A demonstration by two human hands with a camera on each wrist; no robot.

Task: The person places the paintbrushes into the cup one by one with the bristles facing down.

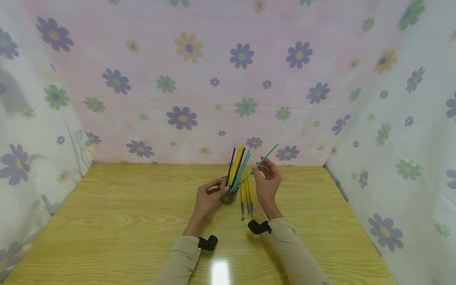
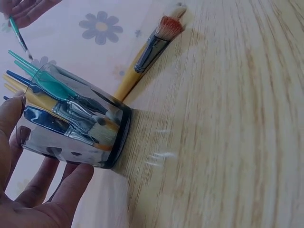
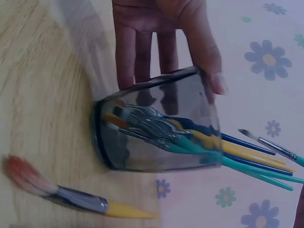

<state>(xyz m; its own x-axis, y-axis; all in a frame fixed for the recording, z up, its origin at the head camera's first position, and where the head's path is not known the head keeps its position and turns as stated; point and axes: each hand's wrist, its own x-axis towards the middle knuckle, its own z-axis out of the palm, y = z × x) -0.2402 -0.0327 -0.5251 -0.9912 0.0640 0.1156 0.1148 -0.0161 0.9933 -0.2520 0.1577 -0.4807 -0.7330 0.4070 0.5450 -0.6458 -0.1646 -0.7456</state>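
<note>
A clear glass cup (image 1: 228,199) stands on the table with several purple, yellow and teal paintbrushes (image 2: 52,80) leaning in it, bristles down. My left hand (image 1: 209,198) holds the cup from the left, thumb at the rim and fingers along its side. To the right of the cup, my right hand (image 1: 268,183) pinches a slim teal paintbrush (image 1: 269,152) between thumb and fingers. That brush slants, its bristle tip (image 3: 244,133) pointing down toward the cup and outside its rim in the right wrist view.
Yellow-handled paintbrushes (image 1: 248,200) lie side by side on the wooden table (image 1: 142,221), right of the cup, bristles toward me. One has reddish bristles (image 2: 169,28). Flowered cloth (image 1: 199,87) hangs behind and on both sides of the table.
</note>
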